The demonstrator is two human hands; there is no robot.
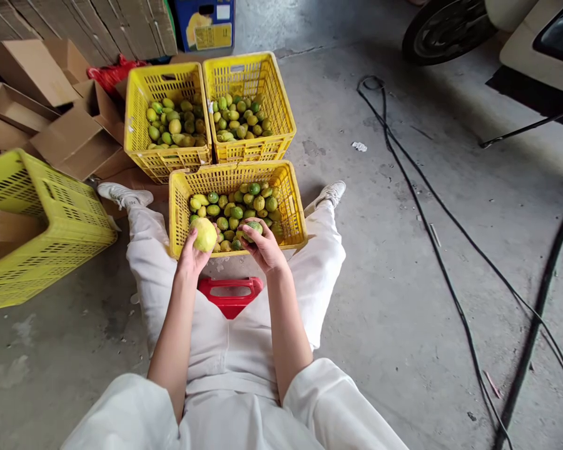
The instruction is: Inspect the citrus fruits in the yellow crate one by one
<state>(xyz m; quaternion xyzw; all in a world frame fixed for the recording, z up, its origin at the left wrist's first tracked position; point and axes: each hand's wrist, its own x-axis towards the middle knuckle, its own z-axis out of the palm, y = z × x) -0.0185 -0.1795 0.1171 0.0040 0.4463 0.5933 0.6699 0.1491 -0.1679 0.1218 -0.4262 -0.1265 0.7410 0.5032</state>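
My left hand (pixel 193 253) is closed around a large yellow lemon (pixel 205 235), held above the near rim of the front yellow crate (pixel 237 167). To its right, my right hand (pixel 265 247) grips a green lemon (pixel 253 230), partly covered by my fingers. Below both hands, green and yellow lemons (pixel 237 212) lie loose in the front crate, which stands on the floor between my outstretched legs. The two held fruits are apart from each other.
Behind stand two more yellow crates (pixel 132 112) (pixel 281 106) with lemons. At left are a yellow-green crate (pixel 70 231) and cardboard boxes (pixel 75 137). A red stool (pixel 229 306) shows between my legs. Black cables (pixel 431 237) cross the floor near a parked vehicle (pixel 535 37).
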